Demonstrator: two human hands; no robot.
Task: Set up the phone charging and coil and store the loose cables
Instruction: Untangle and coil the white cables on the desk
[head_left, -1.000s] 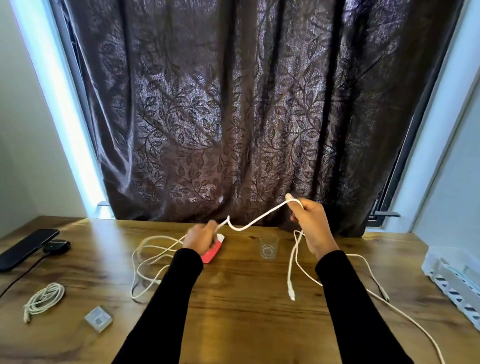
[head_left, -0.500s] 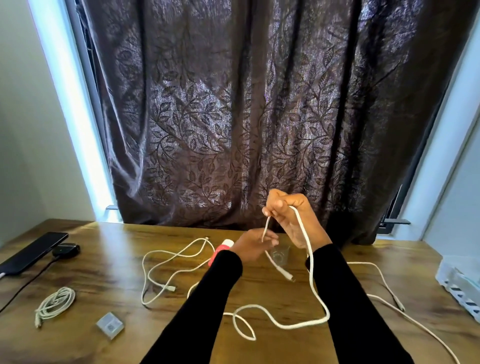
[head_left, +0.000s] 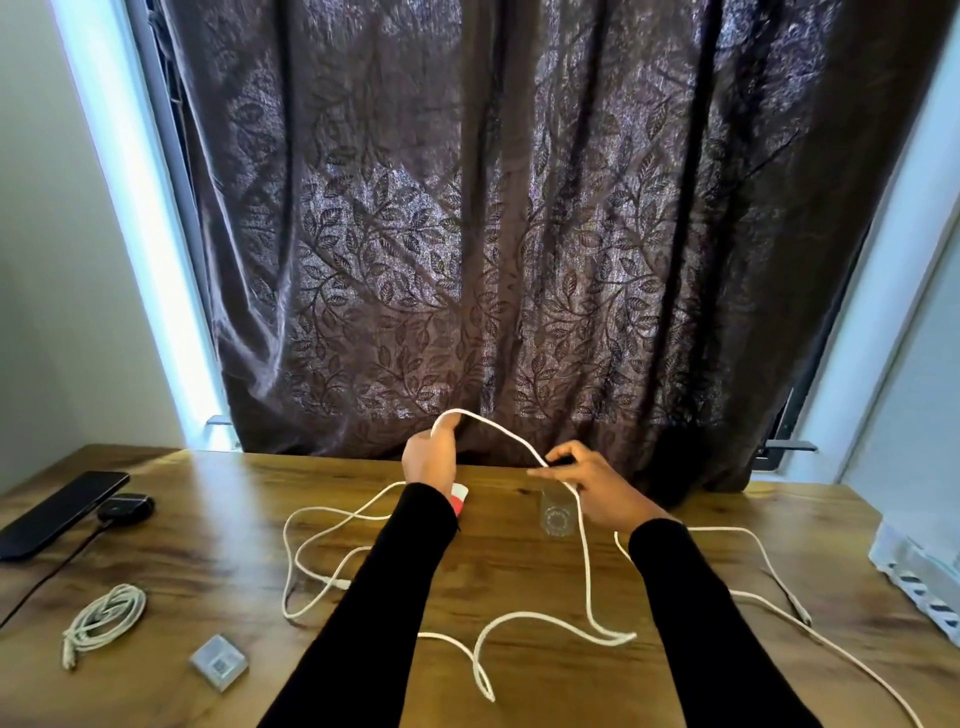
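Lying at the far left of the wooden table (head_left: 208, 519), a flat black phone (head_left: 60, 512) touches a round black charger puck (head_left: 126, 506); nearer sit a coiled white cable (head_left: 104, 621) and a small grey square adapter (head_left: 218, 661). Mid-table, the left hand (head_left: 430, 457) pinches one end of a thick white cable (head_left: 587, 571) held up in an arch, above a red-and-white object (head_left: 458, 500). The right hand (head_left: 592, 491) pinches the same cable beside a clear glass (head_left: 557, 514); its slack loops on the table. A thin white cable (head_left: 769, 566) trails right toward a white slotted basket (head_left: 919, 577).

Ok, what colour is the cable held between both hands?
White, clearest in the head view: the cable.
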